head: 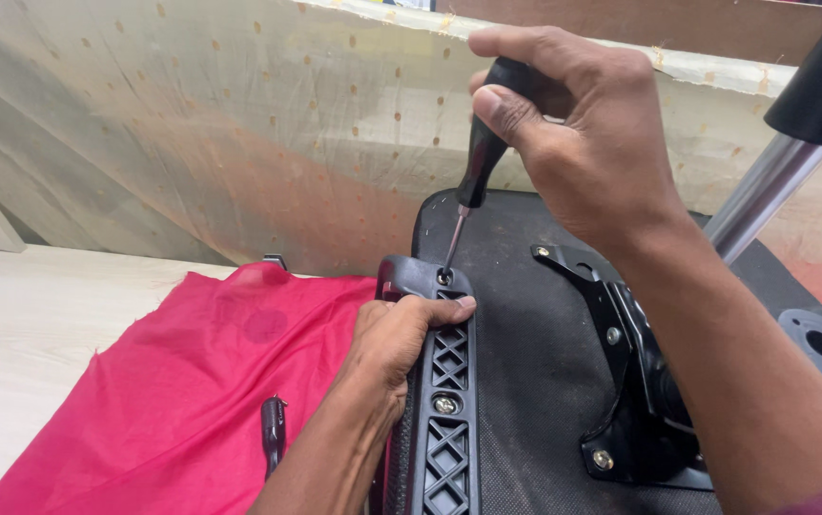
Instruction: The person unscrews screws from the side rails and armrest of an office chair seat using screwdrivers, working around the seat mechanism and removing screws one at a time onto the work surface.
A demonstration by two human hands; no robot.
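I see the chair seat [535, 381] lying upside down at the right, with the armrest bracket [444, 401] along its left edge and the mounting plate [621, 381] further right on it. My left hand [397, 339] rests on the bracket; my right hand [573, 124] is above, setting the screwdriver [476, 172] into the bracket's far end. The cloth [173, 391] lies left of the seat, a small tool [273, 434] on it. The curtain [220, 133] hangs behind.

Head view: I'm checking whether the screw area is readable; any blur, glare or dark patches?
Head view: screwdriver tip and armrest bracket are sharp; small glints on the bracket's screws and chrome post; the black seat underside swallows detail; right hand slightly soft, left hand clear.
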